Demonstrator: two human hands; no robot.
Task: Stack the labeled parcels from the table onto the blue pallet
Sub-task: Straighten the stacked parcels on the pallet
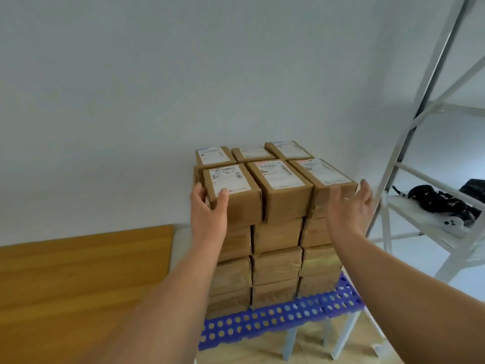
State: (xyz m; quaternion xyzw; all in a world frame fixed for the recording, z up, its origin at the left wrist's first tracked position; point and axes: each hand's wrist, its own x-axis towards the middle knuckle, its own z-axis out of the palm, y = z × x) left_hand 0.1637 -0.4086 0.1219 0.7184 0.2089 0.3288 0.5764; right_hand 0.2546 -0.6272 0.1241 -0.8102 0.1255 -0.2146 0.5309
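Stack of labeled parcels (pixel 273 224) sits on the blue pallet (pixel 286 315), which is raised on pale legs; four layers visible, top layer is two rows of three with labels up. Left hand (pixel 208 206) grips the near-left top parcel (pixel 231 190) at its left front corner: thumb over the top edge on the label, fingers (pixel 199 191) wrapped round the left side. Right hand (pixel 350 206) is spread with fingers straight, just beside the near-right top parcel (pixel 325 179); holds nothing, can't tell if the palm actually touches the box face. Desk (pixel 78 279) shows at left, wooden top, no parcels on the part in view, so stacking looks close to done and this reads as squaring up the top layer. Handling guess: small taped cardboard boxes, stiff enough to push on faces, probably light given a one-hand corner grip. Tape and paper labels look slick, so grab by opposite side walls or corners, not flat on the label. Risk: shoving one box sideways shifts the whole row, since neighbours sit touching and the stack is tall for its footprint.
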